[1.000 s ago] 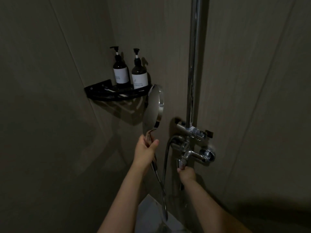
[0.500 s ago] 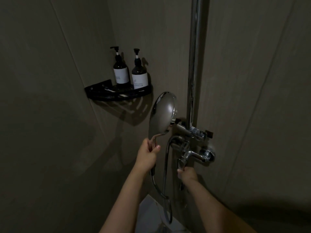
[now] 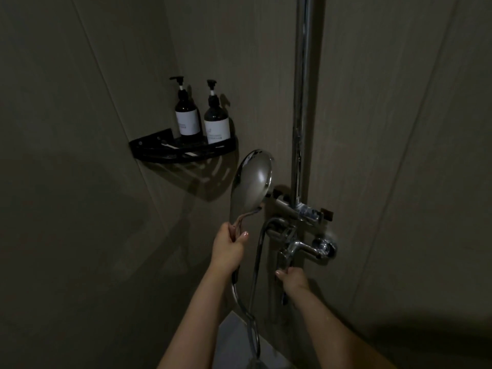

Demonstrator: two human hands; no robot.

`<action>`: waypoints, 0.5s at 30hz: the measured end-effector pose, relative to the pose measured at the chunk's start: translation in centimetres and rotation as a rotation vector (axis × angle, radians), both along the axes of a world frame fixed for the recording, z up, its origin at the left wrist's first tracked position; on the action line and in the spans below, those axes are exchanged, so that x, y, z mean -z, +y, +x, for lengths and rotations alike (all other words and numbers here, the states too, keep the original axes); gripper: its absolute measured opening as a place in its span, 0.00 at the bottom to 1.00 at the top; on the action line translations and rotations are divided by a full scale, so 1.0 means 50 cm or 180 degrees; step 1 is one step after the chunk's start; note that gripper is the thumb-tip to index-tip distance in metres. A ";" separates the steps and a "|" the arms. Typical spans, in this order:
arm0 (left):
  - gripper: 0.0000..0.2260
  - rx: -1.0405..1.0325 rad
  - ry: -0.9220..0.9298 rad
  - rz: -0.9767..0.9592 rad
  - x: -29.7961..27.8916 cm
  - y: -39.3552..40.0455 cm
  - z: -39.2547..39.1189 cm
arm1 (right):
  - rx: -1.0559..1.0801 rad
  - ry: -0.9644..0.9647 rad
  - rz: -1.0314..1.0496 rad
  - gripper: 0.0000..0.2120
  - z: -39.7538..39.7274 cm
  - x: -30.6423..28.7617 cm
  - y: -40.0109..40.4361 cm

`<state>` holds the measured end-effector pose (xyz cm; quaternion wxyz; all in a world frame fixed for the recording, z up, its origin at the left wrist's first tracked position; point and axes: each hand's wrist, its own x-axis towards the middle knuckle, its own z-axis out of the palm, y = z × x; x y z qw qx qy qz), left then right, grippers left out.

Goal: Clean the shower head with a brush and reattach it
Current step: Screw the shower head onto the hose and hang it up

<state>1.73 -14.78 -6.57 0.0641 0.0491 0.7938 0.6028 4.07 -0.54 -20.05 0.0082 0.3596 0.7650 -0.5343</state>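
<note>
The chrome shower head (image 3: 251, 179) stands upright with its shiny back toward me, its rim close to the holder bracket (image 3: 306, 209) on the riser pipe (image 3: 302, 102). My left hand (image 3: 229, 249) grips its handle just below the head. The metal hose (image 3: 255, 275) loops down from the handle and back up to the mixer tap (image 3: 303, 249). My right hand (image 3: 294, 279) is curled round the tap lever under the mixer. A dark slim piece pokes out below that hand; I cannot tell what it is. No brush is plainly visible.
A black corner shelf (image 3: 149, 151) on the left wall carries two dark pump bottles (image 3: 187, 117) (image 3: 217, 123) with white labels. Tiled walls close in on both sides. The room is dim, and a pale floor patch shows between my forearms.
The shower head has moved right toward the riser pipe and turned from edge-on to showing its chrome back. My right hand has stayed on the tap lever.
</note>
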 end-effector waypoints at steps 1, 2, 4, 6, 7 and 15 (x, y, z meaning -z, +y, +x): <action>0.09 0.0015 0.0002 -0.0001 0.000 -0.002 -0.001 | 0.0005 0.0012 0.0008 0.19 0.000 0.001 0.000; 0.06 0.0046 0.0016 -0.0007 0.000 -0.003 -0.002 | 0.0012 0.0011 -0.0006 0.19 0.000 0.001 0.000; 0.04 0.0089 0.0009 -0.0053 -0.001 -0.006 0.002 | 0.0003 0.0017 -0.0019 0.19 0.001 0.001 0.001; 0.07 0.0091 -0.0024 -0.0089 0.000 -0.007 0.004 | -0.0030 -0.0014 0.0017 0.19 0.001 0.000 0.000; 0.08 0.0089 -0.0032 -0.0087 0.001 -0.006 0.005 | -0.0038 -0.0033 0.0029 0.19 0.000 0.000 0.000; 0.06 -0.0088 -0.0065 -0.0085 0.002 -0.007 0.000 | -0.0013 -0.0032 0.0017 0.18 0.001 -0.004 -0.001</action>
